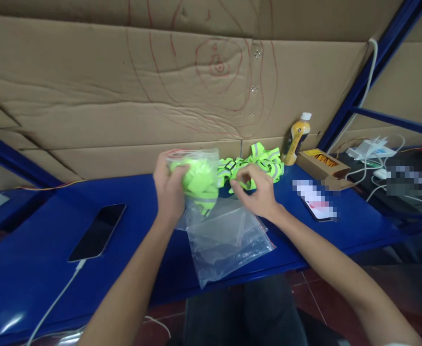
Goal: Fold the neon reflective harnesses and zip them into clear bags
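Observation:
My left hand [171,187] is closed around a clear zip bag [211,156] with a red-lined top edge. Inside the bag is a bundled neon-yellow reflective strap [198,178]. To the right of it, my right hand [257,190] hovers with thumb and fingers curved and a gap between them, nothing seen in its grasp. Behind my right hand lies a heap of more neon-yellow straps [268,161] with grey stripes and black buckles. Below both hands, flat clear plastic bags [228,245] overlap on the blue table.
A dark phone [98,233] with a white charging cable lies at left on the blue table [138,259]. At right are another phone [317,202], a yellow bottle [297,139] and an open cardboard box [322,166]. A cardboard wall [88,96] stands behind.

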Motion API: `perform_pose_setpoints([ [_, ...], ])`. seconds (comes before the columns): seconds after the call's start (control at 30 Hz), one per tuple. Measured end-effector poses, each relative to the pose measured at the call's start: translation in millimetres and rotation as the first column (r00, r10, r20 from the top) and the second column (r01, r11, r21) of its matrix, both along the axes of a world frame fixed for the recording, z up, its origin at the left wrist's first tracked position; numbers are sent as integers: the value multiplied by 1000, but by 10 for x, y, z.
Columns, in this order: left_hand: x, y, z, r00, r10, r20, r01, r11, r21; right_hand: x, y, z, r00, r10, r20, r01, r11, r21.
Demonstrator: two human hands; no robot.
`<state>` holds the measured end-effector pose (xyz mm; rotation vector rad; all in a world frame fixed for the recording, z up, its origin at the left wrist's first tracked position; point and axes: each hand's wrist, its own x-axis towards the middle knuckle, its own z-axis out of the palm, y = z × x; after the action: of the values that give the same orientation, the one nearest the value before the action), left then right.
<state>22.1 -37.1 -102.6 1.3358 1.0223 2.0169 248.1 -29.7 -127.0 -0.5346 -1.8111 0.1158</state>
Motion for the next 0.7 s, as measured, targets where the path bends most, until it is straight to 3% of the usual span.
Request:
perform_pose_setpoints([
  [0.07, -62, 36, 34, 979, 26, 202, -36, 998, 49, 108, -166, 6, 939, 120, 323, -114, 993, -37],
  [0.13, -82, 45, 77, 943, 9, 331, -15, 1000, 16, 173, -340, -28, 766, 204, 610, -172, 979, -111],
  [0.23, -51, 20, 128, 929, -42, 367, 77, 994, -83, 128, -464, -172, 533, 106, 840, -82, 994, -73],
  [0.3, -23, 0, 140, 922, -86, 378, 140, 983, -116, 39, -413, -276, 477, 39, 878, -37, 999, -24],
  [0.37, -11, -11, 135, 902, -155, 404, 232, 961, -150, -24, -290, -321, 523, 8, 852, 8, 1000, -14],
  [0.43, -20, -21, 127, 882, -251, 400, 345, 920, -185, -18, -157, -268, 671, 11, 741, 52, 997, -62],
  [0.5, -38, -39, 125, 870, -334, 362, 425, 881, -207, 53, -55, -131, 820, 55, 570, 50, 985, -167],
  [0.57, -41, -67, 127, 872, -397, 287, 460, 863, -206, 127, 7, 33, 896, 196, 398, -56, 940, -336],
  [0.6, -28, -83, 125, 875, -418, 246, 467, 862, -196, 139, 24, 103, 908, 310, 281, -160, 878, -451],
  [0.7, 74, -120, 74, 871, -466, 157, 484, 868, -110, 16, 31, 196, 843, 527, -108, -454, 589, -668],
])
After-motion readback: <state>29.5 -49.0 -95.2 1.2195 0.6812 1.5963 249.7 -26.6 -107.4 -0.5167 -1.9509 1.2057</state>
